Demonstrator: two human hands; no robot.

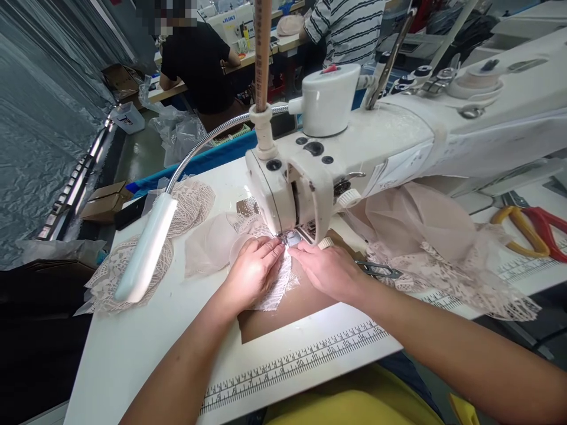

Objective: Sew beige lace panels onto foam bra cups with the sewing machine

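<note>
A strip of pale lace fabric [278, 289] lies under the presser foot [290, 238] of a white sewing machine [283, 189]. On the lace's left side, my left hand [254, 271] is closed on it, fingertips close to the foot. My right hand [328, 268] is closed at the lace's right edge, index finger beside the foot; its lower fingers are partly hidden. Sheer fabric [210, 245] spreads behind my left hand. Beneath both hands is a brown sheet [283, 321] on the white table.
Stacked lace cups [188, 206] and more lace pieces [104, 277] lie left, by a lamp [148, 248]. Small thread snips [378, 270], sheer lace fabric [420, 224] and scissors [525, 230] lie right. A printed ruler [292, 366] runs along the front edge. Two people sit beyond.
</note>
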